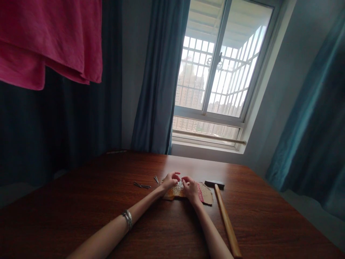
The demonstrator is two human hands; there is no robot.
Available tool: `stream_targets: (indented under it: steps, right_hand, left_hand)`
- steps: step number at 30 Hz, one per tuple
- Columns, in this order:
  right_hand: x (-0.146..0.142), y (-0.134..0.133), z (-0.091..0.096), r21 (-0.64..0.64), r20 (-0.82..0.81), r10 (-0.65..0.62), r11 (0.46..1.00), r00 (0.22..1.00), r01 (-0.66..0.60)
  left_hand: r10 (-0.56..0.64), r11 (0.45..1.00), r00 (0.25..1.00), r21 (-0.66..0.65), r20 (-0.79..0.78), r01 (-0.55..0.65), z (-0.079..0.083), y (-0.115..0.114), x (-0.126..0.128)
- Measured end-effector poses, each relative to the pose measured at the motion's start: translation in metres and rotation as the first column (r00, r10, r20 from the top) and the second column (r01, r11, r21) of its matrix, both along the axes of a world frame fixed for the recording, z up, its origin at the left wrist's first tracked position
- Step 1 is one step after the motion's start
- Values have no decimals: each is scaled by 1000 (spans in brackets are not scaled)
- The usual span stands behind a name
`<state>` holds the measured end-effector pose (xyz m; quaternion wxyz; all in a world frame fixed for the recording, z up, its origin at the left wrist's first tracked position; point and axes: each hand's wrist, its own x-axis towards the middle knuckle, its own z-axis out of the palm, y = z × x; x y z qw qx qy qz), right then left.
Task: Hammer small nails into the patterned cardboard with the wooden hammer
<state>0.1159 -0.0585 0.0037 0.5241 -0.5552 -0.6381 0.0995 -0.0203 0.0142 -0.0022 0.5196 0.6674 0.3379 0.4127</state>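
My left hand is over the left part of a tan sheet with a wavy edge, its fingers curled in close to my right hand. Between thumb and forefinger, my right hand pinches a thin dark metal rod, which stands roughly upright over the sheet. Whether the left fingertips also grip something is too small to make out. Rows of small dark holes or dots cover the sheet, with a pink-red band towards its right side. Both hands hide part of its middle.
A hammer with a dark head and a long wooden handle lies right of the sheet. Several thin dark metal rods lie to the left, with a small pair nearer the sheet. All rest on a brown wooden table before a window.
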Motion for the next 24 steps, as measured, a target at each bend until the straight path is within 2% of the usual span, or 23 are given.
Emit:
stream_targets:
  steps: [6, 9, 15, 24]
  right_hand:
    - [2, 3, -5, -10, 21, -2, 1000, 1000, 2]
    - [3, 4, -7, -15, 26, -1, 1000, 1000, 2]
    - [3, 4, -10, -7, 37, -10, 1000, 999, 10]
    - [1, 0, -9, -3, 66, -8, 1000, 998, 8]
  left_hand:
    - [-64, 981, 984, 172, -163, 92, 14, -14, -3]
    - [-39, 973, 982, 218, -185, 79, 17, -17, -4]
    - [49, 963, 974, 268, -222, 13, 13, -18, -2]
    - [63, 952, 975, 305, -213, 5, 8, -15, 4]
